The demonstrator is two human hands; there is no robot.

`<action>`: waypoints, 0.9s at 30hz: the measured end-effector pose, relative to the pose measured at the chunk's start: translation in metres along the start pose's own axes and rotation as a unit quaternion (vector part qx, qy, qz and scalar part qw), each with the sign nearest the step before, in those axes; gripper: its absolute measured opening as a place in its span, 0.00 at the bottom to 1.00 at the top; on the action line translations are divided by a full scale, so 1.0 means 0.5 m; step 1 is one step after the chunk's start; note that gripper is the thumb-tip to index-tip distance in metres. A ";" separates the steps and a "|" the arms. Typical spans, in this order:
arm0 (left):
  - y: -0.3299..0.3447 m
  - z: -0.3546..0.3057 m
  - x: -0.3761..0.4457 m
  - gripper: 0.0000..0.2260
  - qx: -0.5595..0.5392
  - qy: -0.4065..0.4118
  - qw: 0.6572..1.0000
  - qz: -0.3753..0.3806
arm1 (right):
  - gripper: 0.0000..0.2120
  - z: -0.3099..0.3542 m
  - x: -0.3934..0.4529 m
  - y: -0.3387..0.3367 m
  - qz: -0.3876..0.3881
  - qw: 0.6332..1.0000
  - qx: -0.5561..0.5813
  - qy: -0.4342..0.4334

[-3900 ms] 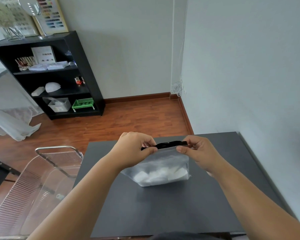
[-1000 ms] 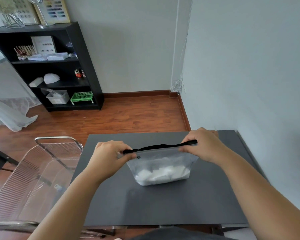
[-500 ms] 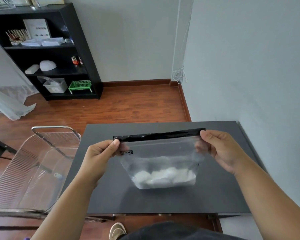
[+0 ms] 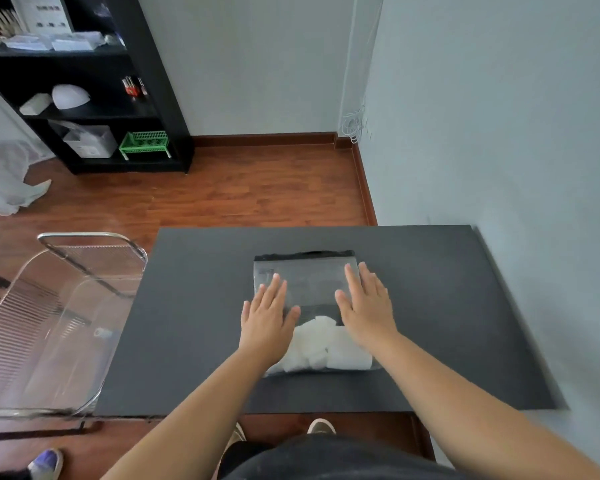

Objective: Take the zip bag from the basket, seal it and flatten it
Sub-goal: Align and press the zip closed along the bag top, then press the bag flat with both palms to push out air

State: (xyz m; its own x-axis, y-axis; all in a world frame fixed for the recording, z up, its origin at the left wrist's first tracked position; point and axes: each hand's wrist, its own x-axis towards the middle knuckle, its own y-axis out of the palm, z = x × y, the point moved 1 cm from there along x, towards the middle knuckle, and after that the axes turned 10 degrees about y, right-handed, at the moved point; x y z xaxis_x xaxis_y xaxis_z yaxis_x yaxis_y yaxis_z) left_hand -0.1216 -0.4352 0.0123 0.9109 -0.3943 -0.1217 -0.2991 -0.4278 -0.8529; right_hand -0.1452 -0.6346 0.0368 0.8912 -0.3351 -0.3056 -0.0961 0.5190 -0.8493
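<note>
1. Grey walls and wood floor frame one dark bench (image 4: 201, 341); one clear basket (image 4: 49, 323) stands at its left edge.
2. One zip bag (image 4: 305, 282) lies flat mid-bench, black strip away from the person, white pieces (image 4: 321, 344) bunched at the near end, too many to count.
3. Two hands: left hand (image 4: 265, 318) and right hand (image 4: 366, 306) rest on it, palms down, fingers spread, each grip apart and clasping nothing.
4. It looks light, soft and slippery; best pressed flat, or pinched at the strip.
</note>
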 end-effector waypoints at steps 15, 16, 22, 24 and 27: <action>0.095 0.038 0.017 0.29 0.093 0.024 0.990 0.107 | 0.30 -0.039 0.006 0.132 0.047 0.974 -0.195 -0.102; 0.097 0.039 0.016 0.29 0.093 0.027 0.990 0.104 | 0.30 -0.042 0.007 0.133 0.052 0.975 -0.196 -0.092; 0.101 0.039 0.017 0.27 0.103 0.037 0.990 0.094 | 0.31 -0.044 0.015 0.135 0.065 0.978 -0.185 -0.073; 0.102 0.037 0.017 0.27 0.107 0.037 0.989 0.093 | 0.31 -0.045 0.016 0.136 0.066 0.979 -0.181 -0.072; 0.101 0.036 0.016 0.27 0.114 0.035 0.989 0.093 | 0.31 -0.045 0.017 0.139 0.066 0.979 -0.177 -0.071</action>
State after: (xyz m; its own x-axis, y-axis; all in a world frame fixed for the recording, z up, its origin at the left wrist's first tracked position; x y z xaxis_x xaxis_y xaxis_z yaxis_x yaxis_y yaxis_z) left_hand -0.1244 -0.4454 -0.0407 0.8218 -0.5072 -0.2595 -0.3814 -0.1514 -0.9119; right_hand -0.1545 -0.6193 -0.0345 0.9109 -0.1579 -0.3811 -0.3397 0.2371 -0.9102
